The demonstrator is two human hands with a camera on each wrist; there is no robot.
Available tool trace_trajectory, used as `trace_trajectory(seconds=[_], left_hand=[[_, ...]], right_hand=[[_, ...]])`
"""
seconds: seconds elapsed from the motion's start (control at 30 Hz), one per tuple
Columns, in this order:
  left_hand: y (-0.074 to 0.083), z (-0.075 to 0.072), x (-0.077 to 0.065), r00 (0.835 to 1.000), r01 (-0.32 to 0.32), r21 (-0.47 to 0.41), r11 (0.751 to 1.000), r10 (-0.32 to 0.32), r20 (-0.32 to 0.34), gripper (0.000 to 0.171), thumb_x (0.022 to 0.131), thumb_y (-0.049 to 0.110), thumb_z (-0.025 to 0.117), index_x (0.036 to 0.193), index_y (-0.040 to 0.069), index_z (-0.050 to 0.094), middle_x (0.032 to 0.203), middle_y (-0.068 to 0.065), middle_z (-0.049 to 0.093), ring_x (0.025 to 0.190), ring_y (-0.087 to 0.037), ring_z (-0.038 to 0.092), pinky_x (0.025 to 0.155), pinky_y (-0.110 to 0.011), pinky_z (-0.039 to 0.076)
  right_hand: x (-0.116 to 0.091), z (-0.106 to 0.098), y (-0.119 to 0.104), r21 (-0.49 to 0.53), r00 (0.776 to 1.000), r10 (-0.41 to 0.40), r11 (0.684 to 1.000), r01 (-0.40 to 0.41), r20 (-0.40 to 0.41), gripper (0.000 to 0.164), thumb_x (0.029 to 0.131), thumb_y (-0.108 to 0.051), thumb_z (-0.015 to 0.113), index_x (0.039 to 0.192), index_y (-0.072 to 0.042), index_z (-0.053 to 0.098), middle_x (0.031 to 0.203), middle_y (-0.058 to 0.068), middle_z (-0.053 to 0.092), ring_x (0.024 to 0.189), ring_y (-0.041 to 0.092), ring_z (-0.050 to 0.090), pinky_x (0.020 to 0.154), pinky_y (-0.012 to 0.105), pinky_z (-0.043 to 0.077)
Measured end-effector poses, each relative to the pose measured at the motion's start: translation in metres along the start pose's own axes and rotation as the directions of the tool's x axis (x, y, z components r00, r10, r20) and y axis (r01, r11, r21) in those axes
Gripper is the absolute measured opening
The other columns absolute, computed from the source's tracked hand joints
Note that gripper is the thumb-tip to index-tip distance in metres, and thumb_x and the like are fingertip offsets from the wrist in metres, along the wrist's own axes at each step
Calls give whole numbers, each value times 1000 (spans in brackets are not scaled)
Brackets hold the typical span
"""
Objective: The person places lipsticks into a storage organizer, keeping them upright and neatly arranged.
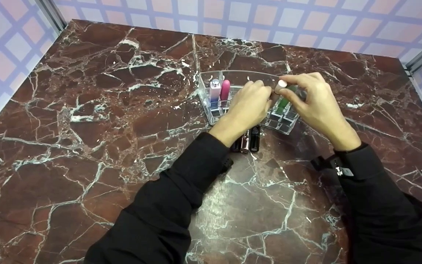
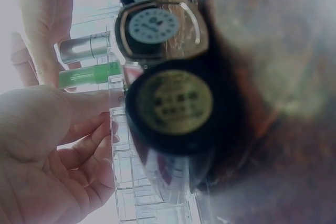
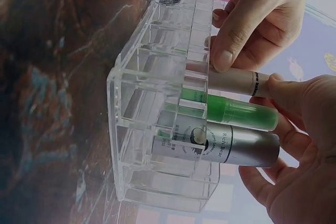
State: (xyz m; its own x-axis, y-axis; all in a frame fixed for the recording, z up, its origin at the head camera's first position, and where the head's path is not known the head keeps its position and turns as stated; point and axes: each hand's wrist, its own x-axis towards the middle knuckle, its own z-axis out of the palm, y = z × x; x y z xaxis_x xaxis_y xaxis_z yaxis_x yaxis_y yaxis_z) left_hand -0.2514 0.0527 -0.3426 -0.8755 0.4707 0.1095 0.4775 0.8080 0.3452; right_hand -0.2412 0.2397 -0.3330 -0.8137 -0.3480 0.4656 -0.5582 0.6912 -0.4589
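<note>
My right hand (image 1: 311, 93) pinches a slim white lipstick tube (image 3: 236, 81) by its upper end. The tube's lower end is inside a clear plastic organizer (image 1: 286, 128). Beside it in the right wrist view stand a green tube (image 3: 244, 113) and a silver tube (image 3: 254, 148) with printed lettering. Over the organizer's middle, my left hand (image 1: 249, 101) has bent fingers, its thumb tip right by the white tube and the front wall. I cannot tell whether it grips anything. A pink tube (image 1: 225, 90) and a pale tube with a blue base (image 1: 215, 91) stand at the organizer's left end.
In front of the organizer, several dark-capped tubes (image 1: 254, 139) stand close together; one has a shiny rose-gold case (image 1: 245, 143). Everything is on a dark red marbled table (image 1: 86, 154). A checkered wall (image 1: 255, 16) borders its far edge.
</note>
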Motion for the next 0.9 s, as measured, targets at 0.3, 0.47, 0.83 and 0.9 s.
trace_trajectory(seconds=[0.3, 0.47, 0.83, 0.9], left_hand=[[0, -1, 1, 1000, 10, -25, 1000, -10, 3, 25, 107, 27, 57, 122, 11, 69, 116, -4, 66, 102, -18, 57, 93, -29, 47], [0, -1, 0, 1000, 12, -39, 999, -11, 7, 26, 107, 27, 58, 123, 10, 69, 115, -4, 66, 102, -18, 58, 93, -29, 47], [0, -3, 0, 1000, 22, -73, 997, -21, 10, 25, 106, 27, 60, 121, 10, 69, 114, -4, 66, 104, -18, 58, 95, -29, 47], [0, -3, 0, 1000, 27, -74, 997, -26, 10, 25, 105, 27, 61, 121, 9, 69, 115, -5, 66, 105, -18, 59, 97, -30, 48]], right_hand=[[0, 1, 1, -8, 1000, -23, 1000, 23, -4, 35, 97, -20, 73, 128, -5, 70, 116, 11, 74, 105, 28, 56, 89, 43, 42], [-1, 1, 1, -10, 1000, -2, 1000, 2, 3, 36, 98, -20, 72, 129, -3, 68, 116, 11, 74, 103, 29, 57, 84, 41, 42], [-1, 1, 1, -3, 1000, 22, 1000, -22, 19, 37, 99, -18, 71, 132, -2, 64, 112, 11, 75, 99, 30, 57, 85, 41, 39], [-1, 0, 1, 0, 999, 24, 1000, -24, 23, 38, 99, -17, 71, 133, -2, 63, 111, 12, 75, 99, 30, 56, 86, 42, 39]])
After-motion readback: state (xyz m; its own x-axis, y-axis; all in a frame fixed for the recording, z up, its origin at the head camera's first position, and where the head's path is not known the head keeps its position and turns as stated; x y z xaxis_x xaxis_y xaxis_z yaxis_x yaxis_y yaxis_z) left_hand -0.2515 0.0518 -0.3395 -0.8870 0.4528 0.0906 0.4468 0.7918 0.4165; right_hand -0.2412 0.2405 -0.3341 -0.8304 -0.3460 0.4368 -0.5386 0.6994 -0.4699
